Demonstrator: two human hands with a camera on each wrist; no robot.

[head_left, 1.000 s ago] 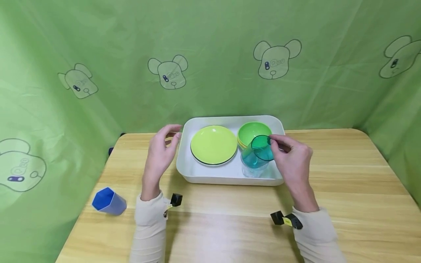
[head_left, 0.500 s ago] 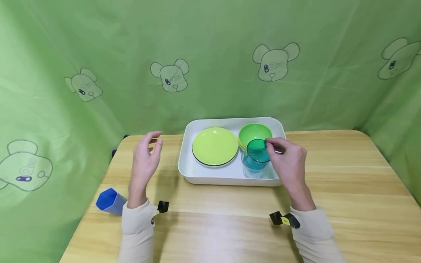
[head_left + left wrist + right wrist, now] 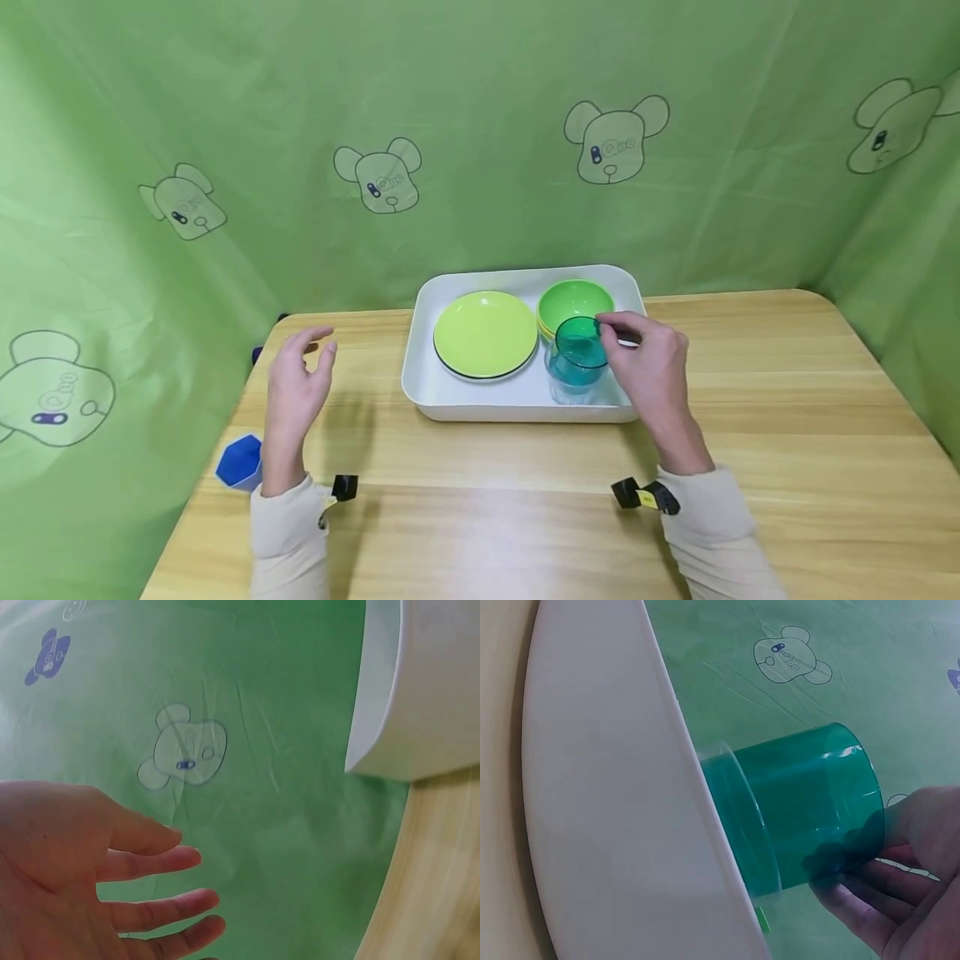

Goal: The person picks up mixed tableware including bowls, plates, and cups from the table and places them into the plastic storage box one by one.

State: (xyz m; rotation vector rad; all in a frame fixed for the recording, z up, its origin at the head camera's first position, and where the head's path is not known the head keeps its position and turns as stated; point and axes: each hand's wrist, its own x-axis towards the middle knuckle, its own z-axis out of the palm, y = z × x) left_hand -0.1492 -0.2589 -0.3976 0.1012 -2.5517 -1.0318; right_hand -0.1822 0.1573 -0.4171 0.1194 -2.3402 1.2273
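My right hand (image 3: 651, 362) pinches the rim of a see-through teal cup (image 3: 577, 354) at its right side. The right wrist view shows the teal cup (image 3: 810, 802) partly inside a clear cup (image 3: 761, 825). That clear cup stands in the front right of a white tray (image 3: 457, 410). Over the table's left side my left hand (image 3: 296, 383) is held with nothing in it, its fingers loosely bent. A blue six-sided cup (image 3: 238, 462) is nearest to it, partly hidden behind the left wrist.
Inside the tray, a yellow-green plate (image 3: 486, 335) lies on a dark-edged one at left. Stacked bowls (image 3: 573, 302), green on top, sit at the back right. A green curtain (image 3: 480, 100) hangs behind the wooden table (image 3: 480, 517).
My left hand has moved left, away from the tray and towards the blue cup. The teal cup, tilted earlier, now stands more upright, still pinched by my right hand.
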